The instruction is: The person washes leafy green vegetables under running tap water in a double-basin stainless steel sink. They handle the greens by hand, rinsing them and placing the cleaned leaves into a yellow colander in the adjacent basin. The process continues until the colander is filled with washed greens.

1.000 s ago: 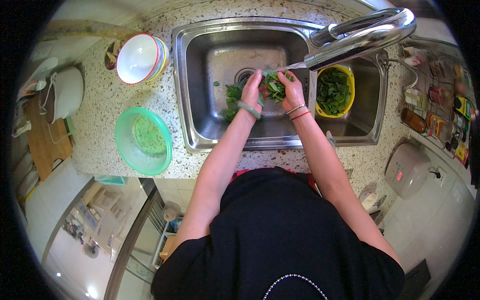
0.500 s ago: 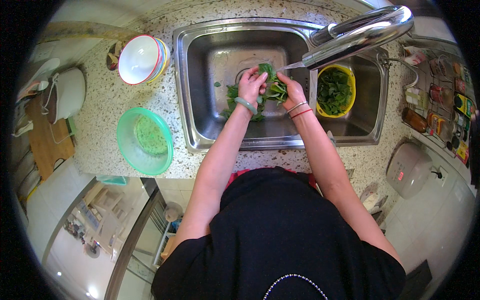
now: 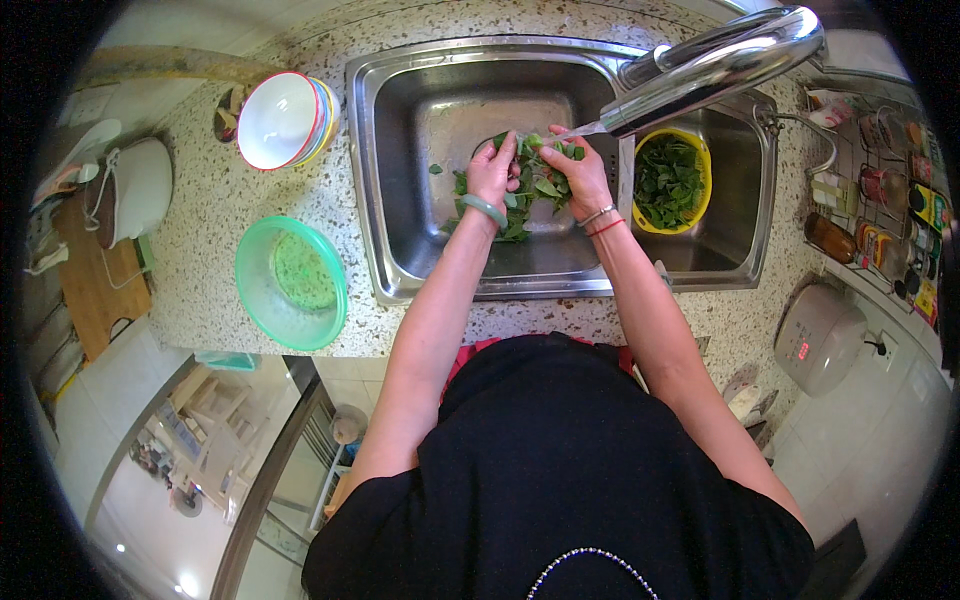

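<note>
Over the large left basin of the steel sink point(image 3: 400, 225), both hands work on leafy greens point(image 3: 545, 187). My left hand point(image 3: 490, 175), with a pale green bangle at its wrist, is closed on some leaves. My right hand point(image 3: 588, 180), wearing a silver bracelet and a red string, grips stems close beside it. Water runs from the chrome faucet point(image 3: 720, 70) onto the greens by my right fingers. More loose leaves lie in the basin below my hands. In the right basin, a yellow basket point(image 3: 707, 185) holds a pile of greens point(image 3: 668, 180).
Left of the sink stand a stack of bowls point(image 3: 278, 120) and a green plastic basin point(image 3: 342, 290). A wooden board point(image 3: 100, 270) leans farther left. To the right are a rack of jars and bottles point(image 3: 870, 210) and a white appliance with a lit display point(image 3: 820, 340).
My right hand has turned and its fingers now curl over the stems under the stream. The left hand has shifted slightly left and down, and the leaves between the hands have moved.
</note>
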Demonstrator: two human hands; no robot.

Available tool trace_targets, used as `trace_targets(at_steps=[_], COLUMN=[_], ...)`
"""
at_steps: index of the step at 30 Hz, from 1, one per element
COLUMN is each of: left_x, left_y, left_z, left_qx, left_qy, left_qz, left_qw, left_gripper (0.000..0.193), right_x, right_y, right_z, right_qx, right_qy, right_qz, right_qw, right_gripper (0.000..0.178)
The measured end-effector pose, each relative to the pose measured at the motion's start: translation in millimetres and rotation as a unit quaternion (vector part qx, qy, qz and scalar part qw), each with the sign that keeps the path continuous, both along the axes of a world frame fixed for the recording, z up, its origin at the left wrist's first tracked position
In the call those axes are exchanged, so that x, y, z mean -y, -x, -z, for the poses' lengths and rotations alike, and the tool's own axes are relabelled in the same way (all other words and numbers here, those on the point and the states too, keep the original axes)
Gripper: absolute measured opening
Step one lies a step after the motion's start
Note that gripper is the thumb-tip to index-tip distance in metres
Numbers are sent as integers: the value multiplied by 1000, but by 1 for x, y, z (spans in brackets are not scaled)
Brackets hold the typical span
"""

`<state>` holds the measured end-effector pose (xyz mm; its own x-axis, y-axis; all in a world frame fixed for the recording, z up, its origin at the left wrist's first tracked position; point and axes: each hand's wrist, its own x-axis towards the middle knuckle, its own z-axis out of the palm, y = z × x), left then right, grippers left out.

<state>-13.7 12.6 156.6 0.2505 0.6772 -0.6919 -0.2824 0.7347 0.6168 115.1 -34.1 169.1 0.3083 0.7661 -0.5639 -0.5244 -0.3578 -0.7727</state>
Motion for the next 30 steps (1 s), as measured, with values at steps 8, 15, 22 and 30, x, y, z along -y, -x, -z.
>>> trace_targets(at_steps=[8, 15, 22, 30], left_x=[-3, -4, 3, 11], left_y=[7, 4, -6, -30], left_z=[1, 15, -9, 20], left_qx=[86, 153, 151, 193], left_qy=[47, 18, 142, 7], left_qz=[-24, -58, -64, -115], left_qw=[995, 986, 976, 974], left_gripper=[27, 20, 35, 20], right_x=[-3, 3, 2, 2], right_y=[0, -7, -6, 5], right_z=[-6, 12, 3, 8], right_qx=[-66, -250, -344, -205], right_qy=[-4, 24, 62, 47], right_qz=[10, 48, 118, 89], right_qw=[998, 967, 929, 973], right_gripper=[30, 16, 16, 24])
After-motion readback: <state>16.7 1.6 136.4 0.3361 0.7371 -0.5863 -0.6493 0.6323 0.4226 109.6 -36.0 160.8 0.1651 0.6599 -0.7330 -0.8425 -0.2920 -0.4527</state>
